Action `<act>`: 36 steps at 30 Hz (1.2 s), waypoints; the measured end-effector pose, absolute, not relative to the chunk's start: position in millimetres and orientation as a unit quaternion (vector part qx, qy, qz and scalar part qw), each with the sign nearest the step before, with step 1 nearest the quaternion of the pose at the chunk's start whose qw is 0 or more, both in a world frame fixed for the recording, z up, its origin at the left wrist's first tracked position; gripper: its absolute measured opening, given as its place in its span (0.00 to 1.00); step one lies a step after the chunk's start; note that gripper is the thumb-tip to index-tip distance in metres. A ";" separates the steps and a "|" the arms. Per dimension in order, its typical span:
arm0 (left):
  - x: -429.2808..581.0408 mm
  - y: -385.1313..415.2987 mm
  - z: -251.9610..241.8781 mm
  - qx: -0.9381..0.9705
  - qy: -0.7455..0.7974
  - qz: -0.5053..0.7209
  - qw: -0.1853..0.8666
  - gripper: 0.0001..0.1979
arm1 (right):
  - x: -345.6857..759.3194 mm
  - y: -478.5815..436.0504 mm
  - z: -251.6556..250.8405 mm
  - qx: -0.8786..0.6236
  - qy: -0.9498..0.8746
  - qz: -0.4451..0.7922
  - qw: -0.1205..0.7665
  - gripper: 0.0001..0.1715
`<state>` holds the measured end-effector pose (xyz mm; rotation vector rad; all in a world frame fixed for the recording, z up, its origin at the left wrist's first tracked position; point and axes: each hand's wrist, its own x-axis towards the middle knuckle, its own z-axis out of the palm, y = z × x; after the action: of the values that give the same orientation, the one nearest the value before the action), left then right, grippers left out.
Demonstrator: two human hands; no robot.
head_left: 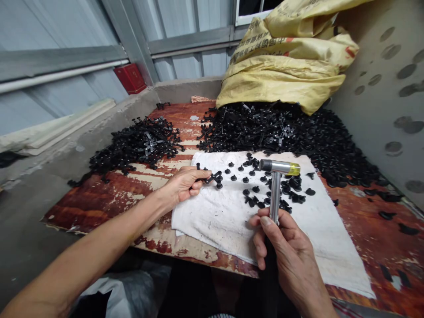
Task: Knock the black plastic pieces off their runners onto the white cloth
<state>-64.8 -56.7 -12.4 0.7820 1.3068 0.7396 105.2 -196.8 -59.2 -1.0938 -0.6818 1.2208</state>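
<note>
My left hand [189,182] is closed on a small black branched part [213,177], pinched between thumb and fingers above the left side of a white cloth [212,221]. In my right hand [281,243] is a small hammer [275,190], head up, with a shiny metal neck, one dark grey face and one yellow face. Its lower handle is partly hidden by my fingers. Between the hands, several small round black caps [245,179] are scattered on the cloth, some standing apart with a stud upward, others bunched behind the hammer.
On the left lies a heap of black branched parts [139,143]. A larger black heap [251,128] spills from a yellow woven sack [281,79] at the back. A red box [130,78] sits on the ledge. The worn reddish board [99,207] ends near my knees; a spotted panel [380,101] stands right.
</note>
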 end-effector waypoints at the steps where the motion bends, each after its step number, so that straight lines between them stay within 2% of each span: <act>1: -64.7 -56.4 -12.7 0.347 0.579 0.325 0.662 0.12 | 105.3 -196.8 -59.4 -0.477 -0.298 0.534 0.631 0.18; 26: -59.3 -56.4 -10.0 0.369 0.604 0.318 0.630 0.14 | 104.6 -196.4 -59.1 -0.477 -0.295 0.543 0.625 0.19; 36: -62.0 -54.2 -12.0 0.400 0.599 0.303 0.624 0.10 | 103.9 -197.3 -58.1 -0.479 -0.283 0.550 0.623 0.20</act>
<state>-62.0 -54.2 -12.0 0.9177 1.3761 0.6961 103.9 -197.3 -58.1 -1.1002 -0.6488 1.2636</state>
